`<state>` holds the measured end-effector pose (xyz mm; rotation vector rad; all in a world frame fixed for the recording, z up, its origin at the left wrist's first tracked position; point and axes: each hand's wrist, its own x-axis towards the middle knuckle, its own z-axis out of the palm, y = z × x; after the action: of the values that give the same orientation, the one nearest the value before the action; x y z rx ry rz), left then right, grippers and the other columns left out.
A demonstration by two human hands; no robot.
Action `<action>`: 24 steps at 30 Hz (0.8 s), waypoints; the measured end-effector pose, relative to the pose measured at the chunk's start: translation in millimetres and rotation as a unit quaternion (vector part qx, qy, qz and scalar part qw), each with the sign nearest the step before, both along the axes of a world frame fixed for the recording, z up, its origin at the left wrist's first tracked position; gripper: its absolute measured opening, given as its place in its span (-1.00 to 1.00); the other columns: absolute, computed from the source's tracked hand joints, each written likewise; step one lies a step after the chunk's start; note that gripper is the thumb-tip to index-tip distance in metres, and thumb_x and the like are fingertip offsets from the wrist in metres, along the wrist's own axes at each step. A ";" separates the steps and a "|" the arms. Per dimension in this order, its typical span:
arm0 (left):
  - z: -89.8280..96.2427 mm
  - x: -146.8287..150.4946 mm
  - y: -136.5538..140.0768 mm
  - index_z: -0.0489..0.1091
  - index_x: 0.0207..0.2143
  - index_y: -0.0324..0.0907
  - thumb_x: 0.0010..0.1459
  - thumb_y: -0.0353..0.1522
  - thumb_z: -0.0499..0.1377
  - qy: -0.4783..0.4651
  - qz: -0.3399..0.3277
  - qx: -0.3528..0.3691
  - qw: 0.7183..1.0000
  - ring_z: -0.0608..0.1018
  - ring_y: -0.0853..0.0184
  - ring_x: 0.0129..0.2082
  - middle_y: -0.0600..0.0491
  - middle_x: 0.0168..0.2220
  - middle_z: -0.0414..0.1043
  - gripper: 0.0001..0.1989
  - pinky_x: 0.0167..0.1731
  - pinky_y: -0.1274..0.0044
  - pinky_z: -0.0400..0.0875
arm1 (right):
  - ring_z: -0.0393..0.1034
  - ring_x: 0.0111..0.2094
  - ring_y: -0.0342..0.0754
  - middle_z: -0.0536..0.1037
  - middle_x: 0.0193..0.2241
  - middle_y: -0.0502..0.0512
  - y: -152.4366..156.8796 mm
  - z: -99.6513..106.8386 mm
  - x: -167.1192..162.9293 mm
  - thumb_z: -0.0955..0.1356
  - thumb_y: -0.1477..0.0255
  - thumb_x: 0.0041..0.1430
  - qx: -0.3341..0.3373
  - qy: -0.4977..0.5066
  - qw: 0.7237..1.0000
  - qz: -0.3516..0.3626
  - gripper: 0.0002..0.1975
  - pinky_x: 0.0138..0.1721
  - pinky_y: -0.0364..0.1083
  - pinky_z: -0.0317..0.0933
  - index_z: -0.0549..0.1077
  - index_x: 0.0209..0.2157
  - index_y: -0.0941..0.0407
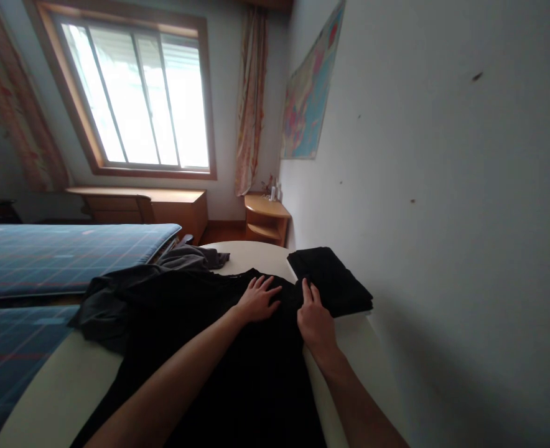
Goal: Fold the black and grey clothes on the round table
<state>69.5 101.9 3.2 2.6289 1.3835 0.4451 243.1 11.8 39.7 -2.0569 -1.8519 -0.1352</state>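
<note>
A black shirt (265,379) lies spread over a round, cream-coloured table (76,373), its collar toward the far side. My left hand (259,300) rests flat on the shirt's upper part, fingers spread and palm down. At the shirt's right edge is my right hand (316,320), with two fingers stretched forward onto the black cloth and the others bent; its thumb is mostly hidden. Just beyond the right hand sits a stack of folded black clothes (333,280), with a white edge showing beneath it.
Dark grey clothing (104,311) bunches at the table's left. Beds with blue plaid mattresses (69,255) stand to the left. A white wall (443,249) runs close along the right. A wooden desk (181,202) and a corner shelf (265,208) stand under and beside the window (139,93).
</note>
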 end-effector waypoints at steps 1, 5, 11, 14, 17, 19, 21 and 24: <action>-2.0 2.2 -4.5 0.18 0.29 0.06 0.27 -0.04 0.03 0.004 -0.011 -0.021 1.000 0.02 -0.06 0.38 -0.01 0.39 0.00 -0.42 0.30 0.06 -0.15 | 0.54 -0.16 0.05 0.11 0.34 0.26 0.2 0.2 0.6 0.18 0.59 0.18 0.004 0.006 1.000 0.010 -0.27 -0.22 -0.08 0.42 -0.02 0.38 0.11; -7.6 4.9 -11.2 0.20 0.29 -0.06 0.24 -0.09 0.09 -0.082 0.030 -0.053 0.995 0.01 -0.04 0.38 -0.05 0.39 0.01 -0.40 0.31 0.09 -0.16 | 0.37 0.12 0.03 0.08 0.36 0.11 -2.6 3.6 -0.8 0.19 0.64 0.14 0.047 0.019 0.992 0.118 -0.23 0.01 -0.11 0.36 0.01 0.38 0.05; 0.5 -14.3 6.0 0.26 0.22 -0.21 0.41 -0.23 -0.29 -0.264 0.131 -0.083 0.952 0.48 0.22 0.10 -0.11 0.08 0.47 -0.46 0.14 0.39 0.29 | 0.24 0.20 -0.05 0.23 0.30 -0.01 -14.2 10.1 -10.9 0.17 0.71 0.11 0.002 -0.001 0.947 0.321 -0.24 0.19 -0.04 0.21 0.16 0.32 -0.07; 2.2 -25.3 9.3 0.26 0.22 -0.24 0.41 -0.15 -0.28 -0.279 0.124 -0.111 0.946 0.60 0.23 -0.09 -0.07 -0.10 0.58 -0.43 -0.03 0.42 0.43 | 0.23 0.21 -0.06 0.21 0.31 -0.02 -18.3 10.4 -12.3 0.18 0.72 0.06 -0.046 0.025 0.920 0.388 -0.21 0.21 -0.04 0.17 0.16 0.31 -0.09; 0.7 -30.0 4.3 0.30 0.21 -0.18 0.26 -0.18 0.10 -0.262 0.096 -0.123 0.952 0.62 0.24 -0.18 -0.02 -0.14 0.60 -0.49 -0.11 0.46 0.47 | 0.26 0.19 -0.05 0.30 0.24 0.04 -19.6 10.3 -9.4 0.25 0.68 0.01 -0.054 0.060 0.912 0.403 -0.22 0.20 -0.06 0.15 0.20 0.28 -0.04; -0.8 -29.8 -0.3 0.39 0.14 -0.13 0.13 -0.35 0.23 -0.242 0.087 -0.117 0.959 0.61 0.23 -0.14 0.00 -0.12 0.60 -0.51 -0.07 0.47 0.45 | 0.32 0.12 -0.02 0.42 0.12 0.07 -19.9 10.9 -5.0 0.31 0.62 0.01 -0.055 0.071 0.918 0.385 -0.33 0.16 -0.05 0.18 0.31 0.19 -0.01; -2.0 -28.4 -3.8 0.49 0.03 -0.11 0.10 -0.47 0.19 -0.222 0.089 -0.107 0.965 0.59 0.23 -0.08 0.01 -0.07 0.58 -0.58 -0.02 0.48 0.42 | 0.36 0.05 0.00 0.48 0.00 0.08 -20.5 11.8 1.6 0.38 0.54 0.00 -0.059 0.081 0.927 0.361 -0.45 0.11 -0.05 0.21 0.40 0.08 0.02; -2.5 -26.1 -7.9 0.53 -0.03 -0.15 0.16 -0.51 0.09 -0.197 0.114 -0.083 0.970 0.54 0.20 0.01 -0.02 -0.02 0.55 -0.63 0.07 0.44 0.36 | 0.40 -0.06 -0.01 0.51 -0.11 0.06 -21.1 11.1 13.5 0.43 0.49 -0.05 -0.069 0.104 0.931 0.344 -0.54 -0.02 -0.09 0.26 0.44 -0.03 0.05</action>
<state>43.4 94.0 0.7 2.1085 1.5104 0.7914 256.5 -9.2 50.8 -1.3110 -2.3595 0.3904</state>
